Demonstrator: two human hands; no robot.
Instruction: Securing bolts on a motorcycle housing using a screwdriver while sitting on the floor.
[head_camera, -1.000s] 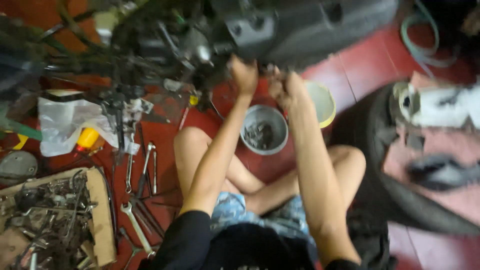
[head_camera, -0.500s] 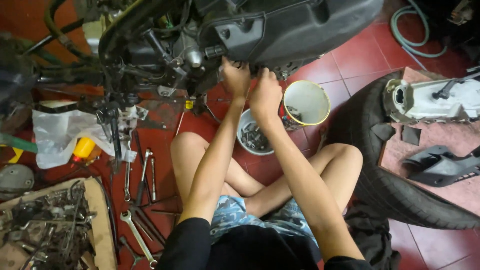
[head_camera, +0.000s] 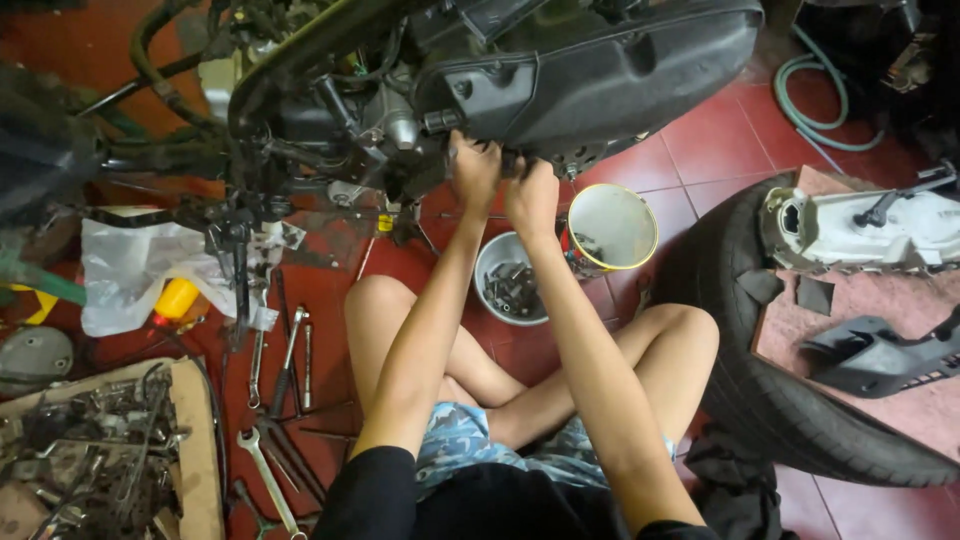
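Note:
I sit cross-legged on a red tile floor under a scooter's black engine casing (head_camera: 600, 70). Both arms reach up to its lower edge. My left hand (head_camera: 476, 168) is curled around a small black fitting (head_camera: 508, 162) below the casing. My right hand (head_camera: 530, 198) sits just to the right of it, touching the left hand, fingers closed on the same fitting. Whether a tool is in either hand is hidden by the fingers.
A white bowl of bolts (head_camera: 492, 262) and a yellow-rimmed bucket (head_camera: 640, 255) stand beyond my knees. Wrenches (head_camera: 290, 350) lie on the left floor by a wooden tray of tools (head_camera: 200, 450) and a plastic bag (head_camera: 130, 265). A tyre (head_camera: 760, 390), white panel (head_camera: 860, 230) and green hose (head_camera: 820, 110) are right.
My right hand has drawn left until it meets the left hand at the fitting. The view has steadied and shifted, so the bowl and bucket appear further right.

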